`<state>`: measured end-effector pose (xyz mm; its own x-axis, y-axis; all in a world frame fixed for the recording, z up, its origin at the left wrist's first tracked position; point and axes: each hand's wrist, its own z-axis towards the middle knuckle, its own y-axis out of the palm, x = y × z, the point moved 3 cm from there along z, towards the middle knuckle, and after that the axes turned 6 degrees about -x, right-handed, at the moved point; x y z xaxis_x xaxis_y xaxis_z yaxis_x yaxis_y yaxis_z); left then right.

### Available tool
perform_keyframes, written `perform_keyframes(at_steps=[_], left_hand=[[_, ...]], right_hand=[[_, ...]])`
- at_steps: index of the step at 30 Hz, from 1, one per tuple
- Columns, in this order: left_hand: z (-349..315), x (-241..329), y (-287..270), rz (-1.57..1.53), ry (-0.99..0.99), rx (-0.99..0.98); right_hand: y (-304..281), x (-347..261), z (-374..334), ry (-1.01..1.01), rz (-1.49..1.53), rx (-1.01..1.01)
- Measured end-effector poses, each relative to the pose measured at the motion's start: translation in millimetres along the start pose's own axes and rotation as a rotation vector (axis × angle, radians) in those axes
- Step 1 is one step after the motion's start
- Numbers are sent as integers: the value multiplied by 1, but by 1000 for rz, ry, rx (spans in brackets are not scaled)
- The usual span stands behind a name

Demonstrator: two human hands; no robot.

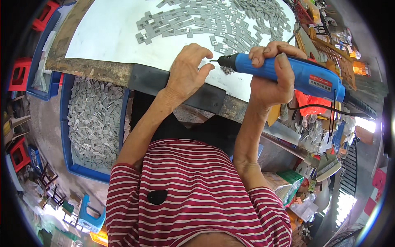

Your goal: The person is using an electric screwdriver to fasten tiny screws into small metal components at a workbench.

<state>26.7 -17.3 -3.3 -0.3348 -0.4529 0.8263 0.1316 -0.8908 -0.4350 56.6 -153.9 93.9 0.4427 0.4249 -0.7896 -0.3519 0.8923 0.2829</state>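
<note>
My right hand (273,74) is wrapped round a blue electric screwdriver (306,78) with a black nose, held level and pointing left. Its thin bit (213,61) reaches close to the fingertips of my left hand (187,70). The thumb and forefinger of that hand are curved and apart, and I see no part between them. Beyond both hands, many small grey rectangular pieces (224,22) lie in curved rows and a loose heap on a white sheet (107,37). A small dark cluster (226,70), perhaps screws, shows under the screwdriver's nose.
A blue bin (66,140) full of small grey pieces stands left below the wooden table edge (90,71). A dark strip (150,84) runs along the table front. A black cord (321,109) trails at right. Red stools (20,74) and a blue stool (88,216) stand on the floor.
</note>
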Motion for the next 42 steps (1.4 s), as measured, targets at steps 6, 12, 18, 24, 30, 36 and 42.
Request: perform_keyframes(at_steps=[6, 12, 18, 24, 30, 36, 42], left_hand=[[1, -3, -1, -73, -62, 14], [0, -5, 0, -90, -79, 10], [1, -3, -6, -235, -200, -26], [0, -6, -9, -443, -300, -62], [0, -9, -11, -515, -374, -94], [0, -11, -10, -496, -353, -101], [1, -13, -9, -505, -309, -92]], right_hand=[[0, 4, 0, 0, 12, -19], [0, 4, 2, -2, 49, -35], [-1, 3, 3, -13, 74, -45], [-1, 2, 6, -31, 114, -65], [8, 0, 9, -44, 171, -22], [8, 1, 10, -60, 207, 6], [8, 0, 11, -58, 216, 4]])
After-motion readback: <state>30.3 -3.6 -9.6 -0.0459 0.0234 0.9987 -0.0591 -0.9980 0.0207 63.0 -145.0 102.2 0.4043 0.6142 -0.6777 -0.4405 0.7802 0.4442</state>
